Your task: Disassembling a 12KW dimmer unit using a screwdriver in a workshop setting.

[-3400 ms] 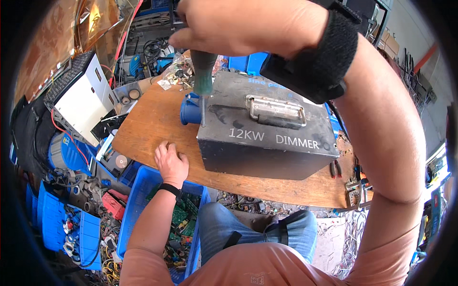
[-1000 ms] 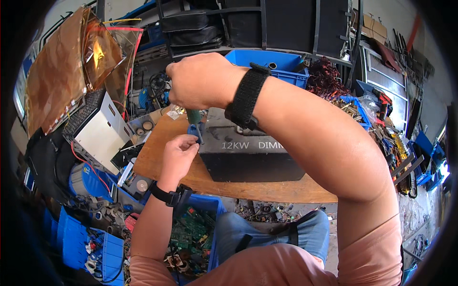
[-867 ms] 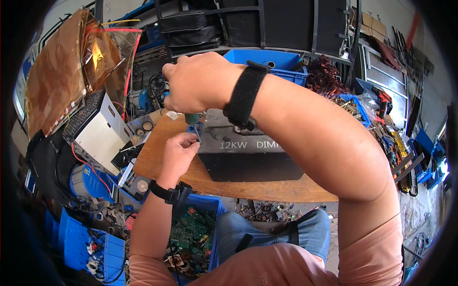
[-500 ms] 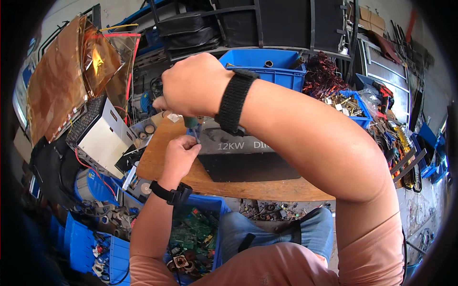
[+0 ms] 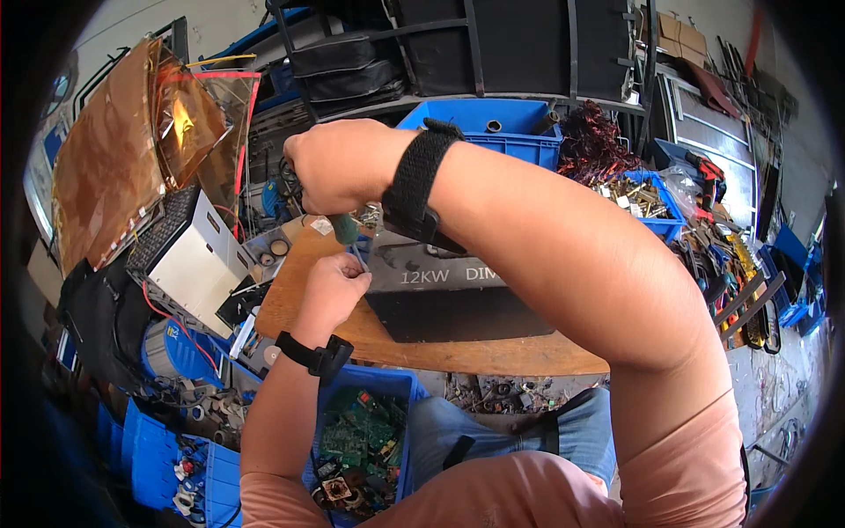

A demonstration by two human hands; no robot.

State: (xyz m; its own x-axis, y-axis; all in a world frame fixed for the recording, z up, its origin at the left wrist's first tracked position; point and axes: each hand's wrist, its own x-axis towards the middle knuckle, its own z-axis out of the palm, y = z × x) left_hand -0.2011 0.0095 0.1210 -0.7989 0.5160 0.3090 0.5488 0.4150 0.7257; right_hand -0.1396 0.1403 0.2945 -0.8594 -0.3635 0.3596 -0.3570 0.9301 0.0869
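Note:
A dark metal box (image 5: 458,308) with pale lettering on its front lies on the wooden tabletop (image 5: 295,277). At its left corner stands a screwdriver (image 5: 345,231) with a green handle, tip down. My right hand (image 5: 339,165) reaches over from above and is closed round the handle's upper end. Lower down, my left hand (image 5: 333,289) pinches the thin shaft beside the box's corner. The screwdriver's tip is hidden behind the left fingers, so what it touches cannot be seen. My right forearm covers part of the box's top.
A blue bin (image 5: 370,384) of green circuit boards stands below the table's left front edge. Behind the box is another blue bin (image 5: 493,145), with tangled reddish wire (image 5: 591,141) beside it. A white-sided case (image 5: 198,264) stands at the left. Hand tools (image 5: 735,264) crowd the right.
My right hand has come down slightly and turned on the screwdriver's handle, its wrist shifting a little left. The left hand keeps its pinch, almost unmoved.

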